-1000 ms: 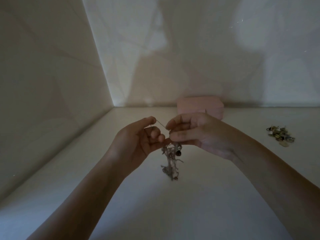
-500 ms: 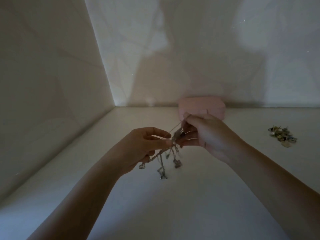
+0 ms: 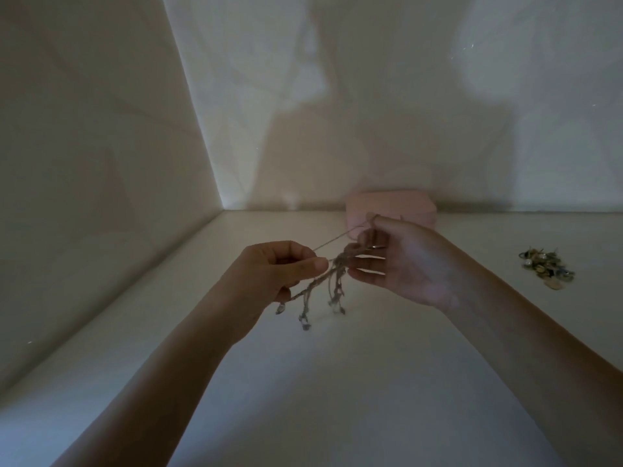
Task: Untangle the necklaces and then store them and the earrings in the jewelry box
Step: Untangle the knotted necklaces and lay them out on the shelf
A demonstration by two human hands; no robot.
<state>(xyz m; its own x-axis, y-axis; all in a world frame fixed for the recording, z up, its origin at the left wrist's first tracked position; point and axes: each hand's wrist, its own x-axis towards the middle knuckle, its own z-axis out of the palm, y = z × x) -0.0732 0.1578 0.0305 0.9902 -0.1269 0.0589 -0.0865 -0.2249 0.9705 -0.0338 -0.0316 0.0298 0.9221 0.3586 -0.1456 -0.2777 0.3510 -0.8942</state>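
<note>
A tangle of thin necklaces (image 3: pixel 323 284) with small pendants hangs between my two hands above the white table. My left hand (image 3: pixel 273 274) pinches the chains at the knot. My right hand (image 3: pixel 397 261) pinches one thin strand, drawn taut up to its fingertips, with its other fingers spread beside the knot. The closed pink jewelry box (image 3: pixel 391 210) stands against the back wall, partly hidden behind my right hand. A small heap of earrings (image 3: pixel 546 267) lies on the table at the right.
The white table (image 3: pixel 337 382) sits in a corner, with a wall (image 3: pixel 84 163) along its left side and another behind it. The light is dim.
My hands have moved apart and my right hand has risen toward the box, drawing one strand taut. The hanging bundle has spread from one clump into several separate dangling strands.
</note>
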